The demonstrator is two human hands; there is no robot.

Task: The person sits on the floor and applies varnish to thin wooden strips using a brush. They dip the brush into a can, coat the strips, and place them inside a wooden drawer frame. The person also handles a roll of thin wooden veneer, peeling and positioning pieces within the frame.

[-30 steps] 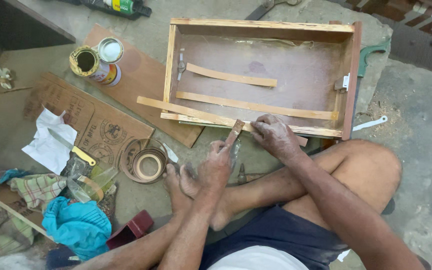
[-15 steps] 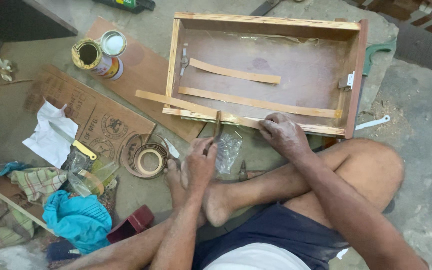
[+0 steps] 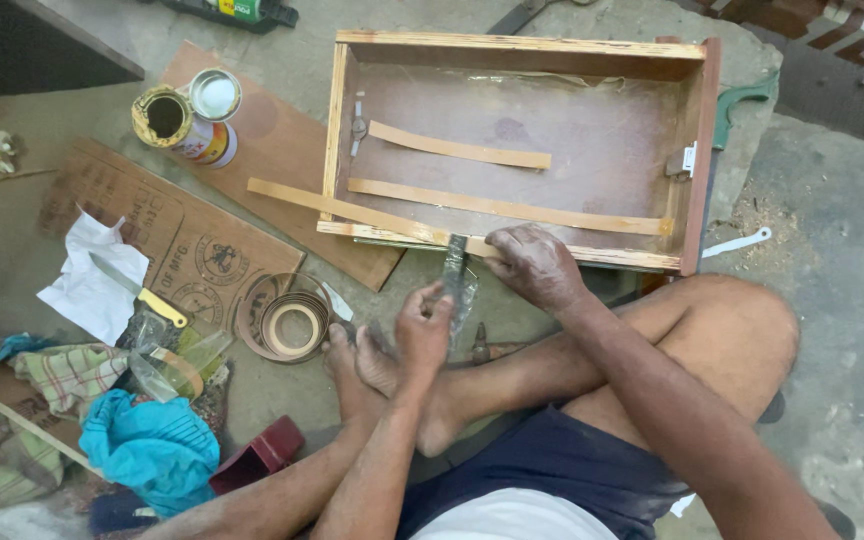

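Note:
A shallow wooden drawer box (image 3: 522, 46) lies open-side up on the floor in front of me. Thin wooden strips (image 3: 457, 151) lie inside it, and one long strip (image 3: 297, 196) sticks out past its left side. My right hand (image 3: 534, 264) presses down on the near edge of the box. My left hand (image 3: 424, 328) holds a narrow dark strip (image 3: 453, 262) upright against that same edge, just left of the right hand. My bare feet (image 3: 370, 365) rest below the hands.
An open adhesive tin (image 3: 165, 116) and its lid (image 3: 215, 96) sit on a brown board at upper left. A coil of edge banding (image 3: 290, 324), a yellow-handled knife (image 3: 142, 292) on white paper, a blue cloth (image 3: 152, 447) and a checked rag lie at left.
My left hand has brought the dark strip up to the box's near edge, standing more upright. My right hand stays on the edge. The camera view has shifted slightly.

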